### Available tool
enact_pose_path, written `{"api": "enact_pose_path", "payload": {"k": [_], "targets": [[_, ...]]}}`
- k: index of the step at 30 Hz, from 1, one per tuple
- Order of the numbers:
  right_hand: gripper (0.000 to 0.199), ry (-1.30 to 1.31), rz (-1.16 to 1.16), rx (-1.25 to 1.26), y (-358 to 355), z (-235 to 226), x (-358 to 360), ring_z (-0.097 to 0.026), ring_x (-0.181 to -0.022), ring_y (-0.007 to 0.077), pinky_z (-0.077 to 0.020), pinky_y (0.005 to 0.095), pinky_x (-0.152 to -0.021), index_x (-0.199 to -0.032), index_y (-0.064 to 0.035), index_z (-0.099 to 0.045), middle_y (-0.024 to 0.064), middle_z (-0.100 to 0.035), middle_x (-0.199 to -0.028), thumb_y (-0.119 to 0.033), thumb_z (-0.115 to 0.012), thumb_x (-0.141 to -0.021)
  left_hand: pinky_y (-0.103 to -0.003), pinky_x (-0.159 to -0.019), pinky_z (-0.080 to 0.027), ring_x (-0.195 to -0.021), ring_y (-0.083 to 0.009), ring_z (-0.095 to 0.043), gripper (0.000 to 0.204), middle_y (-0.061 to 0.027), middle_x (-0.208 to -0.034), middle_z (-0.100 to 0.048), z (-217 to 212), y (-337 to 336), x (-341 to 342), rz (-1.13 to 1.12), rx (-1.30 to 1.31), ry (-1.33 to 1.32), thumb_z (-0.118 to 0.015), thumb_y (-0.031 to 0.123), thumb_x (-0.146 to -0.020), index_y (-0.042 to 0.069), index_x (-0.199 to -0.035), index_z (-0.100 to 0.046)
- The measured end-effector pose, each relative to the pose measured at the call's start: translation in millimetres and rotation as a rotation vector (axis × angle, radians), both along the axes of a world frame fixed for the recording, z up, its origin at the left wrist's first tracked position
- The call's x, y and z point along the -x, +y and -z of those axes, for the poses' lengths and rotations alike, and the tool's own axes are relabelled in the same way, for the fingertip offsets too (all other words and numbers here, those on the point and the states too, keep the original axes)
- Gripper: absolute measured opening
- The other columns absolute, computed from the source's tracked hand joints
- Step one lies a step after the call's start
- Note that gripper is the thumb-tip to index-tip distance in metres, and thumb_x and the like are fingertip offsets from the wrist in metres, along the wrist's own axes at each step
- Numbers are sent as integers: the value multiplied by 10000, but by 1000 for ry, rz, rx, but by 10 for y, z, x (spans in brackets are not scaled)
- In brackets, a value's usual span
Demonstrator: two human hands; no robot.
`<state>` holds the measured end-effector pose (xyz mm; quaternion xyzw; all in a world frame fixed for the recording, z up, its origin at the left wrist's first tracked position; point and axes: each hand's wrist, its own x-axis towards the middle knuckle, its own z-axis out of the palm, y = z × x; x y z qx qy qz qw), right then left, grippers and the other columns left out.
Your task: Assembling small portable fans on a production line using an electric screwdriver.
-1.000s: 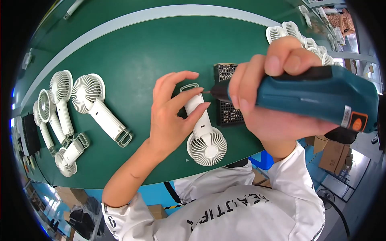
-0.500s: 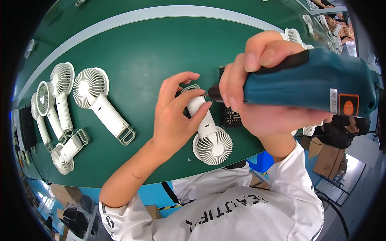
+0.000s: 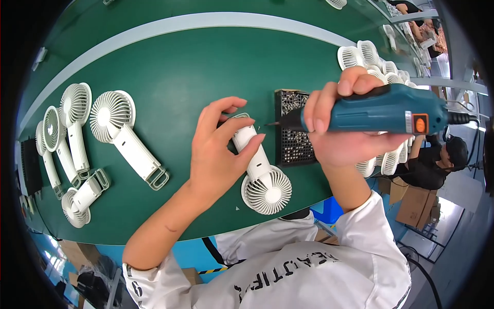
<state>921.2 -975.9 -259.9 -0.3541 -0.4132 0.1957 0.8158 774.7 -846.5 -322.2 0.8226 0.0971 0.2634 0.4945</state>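
My left hand (image 3: 212, 152) pinches the loop end of a white handheld fan (image 3: 258, 162) that lies on the green table, its round slatted head toward me. In my right hand (image 3: 339, 141) is a teal electric screwdriver (image 3: 368, 114), wrapped by the fingers and pointing left. Its thin bit is a short way right of the fan's loop end, apart from it. A tiny speck near the bit is too small to make out. Beneath the screwdriver's dark nose lies a black screw tray (image 3: 278, 139) with holes and many small screws, partly hidden by my right hand.
Several white fans (image 3: 76, 105) lie at the left, one larger-looking fan (image 3: 135, 149) nearer the middle. More fans (image 3: 355, 56) are piled at the right behind my right hand. A pale strip (image 3: 221, 19) crosses the far table. Another person (image 3: 437, 162) is at the far right.
The screwdriver has drawn back to the right and away from the fan's loop end, showing its bit and more of the screw tray. My left hand keeps its grip on the fan.
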Motion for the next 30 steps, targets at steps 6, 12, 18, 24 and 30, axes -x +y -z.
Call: {"api": "enact_pose_path", "payload": {"k": [6, 12, 18, 24, 30], "targets": [[799, 42, -41, 8, -1, 44, 57, -543, -505, 189, -412, 325, -423, -1132, -44, -521, 73, -490, -1039, -780, -396, -845, -332, -806, -498, -995, -253, -587, 252, -130, -1171, -585, -28, -10, -3, -19, 42, -52, -778, 9, -685, 8, -919, -685], [536, -38, -35, -35, -195, -489, 129, -531, -502, 168, -398, 295, -417, -1083, -76, -488, 67, -482, -1031, -591, -453, -939, -413, -846, -458, -1057, -320, -538, 336, -122, -1197, -572, -198, 28, 45, 47, -116, -152, -819, 71, -615, 38, -918, -676], [605, -108, 19, -32, -148, -366, 68, -541, -494, 175, -408, 311, -403, -1039, -60, -481, 68, -483, -1012, -647, -485, -896, -436, -919, -407, -1124, -333, -504, 377, -127, -1219, -554, -121, 1, 43, 56, -161, -125, -846, 107, -592, 52, -923, -673], [835, -33, 19, 13, -54, 52, 40, -557, -485, 189, -428, 341, -406, -1083, -33, -510, 81, -475, -1015, -814, -442, -797, -423, -902, -432, -1149, -325, -493, 379, -121, -1240, -544, -111, -9, 32, 47, -141, 12, -832, 94, -621, 78, -964, -672], [924, 10, 35, -57, -71, 3, 6, -578, -502, 239, -448, 365, -436, -1067, -11, -506, 103, -495, -1030, -871, -438, -738, -440, -952, -377, -1157, -329, -479, 356, -116, -1226, -538, -80, 0, 44, 14, -63, -19, -823, 89, -632, 60, -954, -674]]}}
